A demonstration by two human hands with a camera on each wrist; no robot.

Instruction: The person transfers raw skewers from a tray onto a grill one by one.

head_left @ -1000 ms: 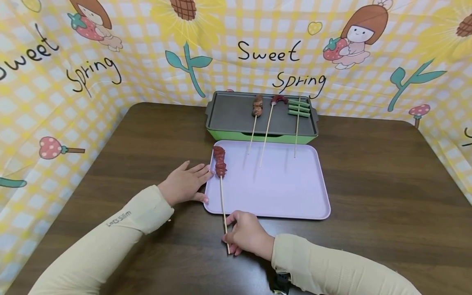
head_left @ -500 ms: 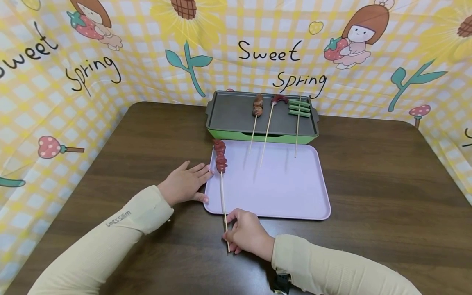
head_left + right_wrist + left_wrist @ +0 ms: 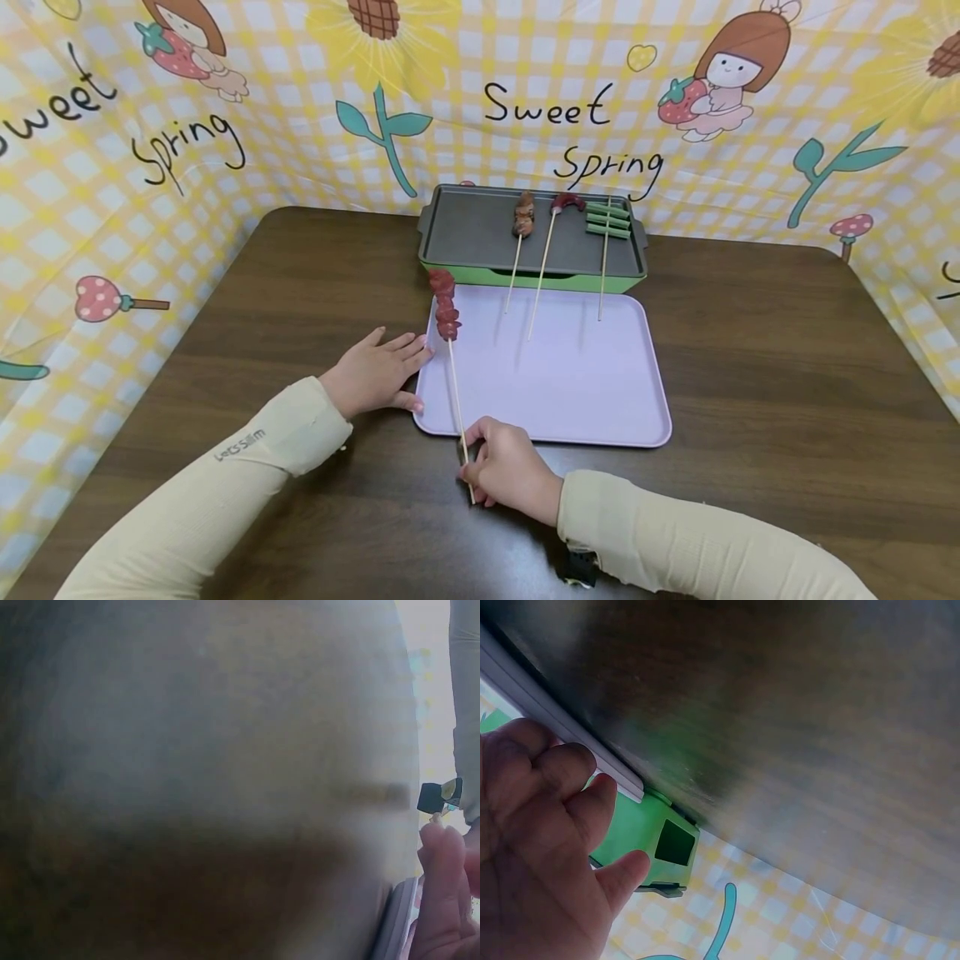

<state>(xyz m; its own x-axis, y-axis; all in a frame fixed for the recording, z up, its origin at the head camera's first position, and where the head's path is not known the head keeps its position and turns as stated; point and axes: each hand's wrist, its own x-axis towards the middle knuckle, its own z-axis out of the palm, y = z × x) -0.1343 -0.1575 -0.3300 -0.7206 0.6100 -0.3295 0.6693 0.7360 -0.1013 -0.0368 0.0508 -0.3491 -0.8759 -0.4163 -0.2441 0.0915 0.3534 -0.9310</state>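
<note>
My right hand [image 3: 510,467] pinches the lower end of a wooden skewer threaded with dark red meat [image 3: 446,308]. That meat skewer slants over the left side of a pale lilac tray [image 3: 577,383], its tip by the grill's front left corner. At the tray's left edge, my left hand [image 3: 375,375] rests with fingers spread and touching the rim. The left wrist view shows that hand [image 3: 540,825] against the tray edge. In the right wrist view, fingertips [image 3: 442,862] appear at the right border; the skewer is hard to make out there.
Behind the tray stands a green grill [image 3: 480,277] with a dark plate [image 3: 465,225]. On it lie a browned meat skewer [image 3: 523,217], a curled dark red skewer [image 3: 567,202] and a green vegetable skewer [image 3: 608,220], their sticks reaching over the tray. A patterned cloth [image 3: 487,50] hangs behind.
The red meat skewer has moved away from me, its tip passing from the tray's left side towards the grill. My right hand has shifted slightly forward and right; my left hand stays put.
</note>
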